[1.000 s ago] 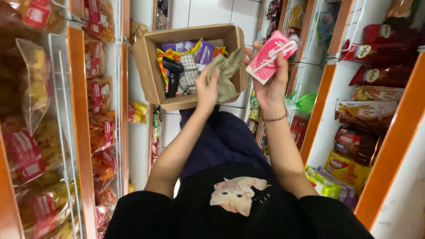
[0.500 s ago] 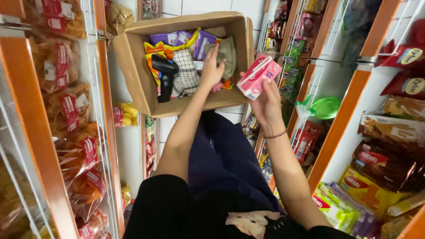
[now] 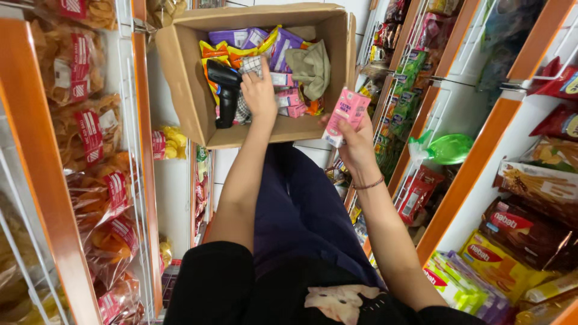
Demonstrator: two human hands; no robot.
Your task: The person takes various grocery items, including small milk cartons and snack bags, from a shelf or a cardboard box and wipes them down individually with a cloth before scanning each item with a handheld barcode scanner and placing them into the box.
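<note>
Head view: left hand (image 3: 260, 90) in cardboard box (image 3: 186, 72); right hand (image 3: 355, 141) w/ pink pack (image 3: 346, 114).

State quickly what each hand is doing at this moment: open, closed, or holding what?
Left hand: reaching into the cardboard box, fingers on the packets; grip cannot be told.
Right hand: closed on a small pink packet.

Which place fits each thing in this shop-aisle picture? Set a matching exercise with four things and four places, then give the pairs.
Things:
1. black scanner gun
2. pink packet
3. green bottle
4. olive cloth

Places:
A. in the right hand
B. on the shelf at the right
C. at the right side inside the cardboard box
D. inside the box, just beside the left hand

Pairs: 1-D, 2-A, 3-B, 4-C
</note>
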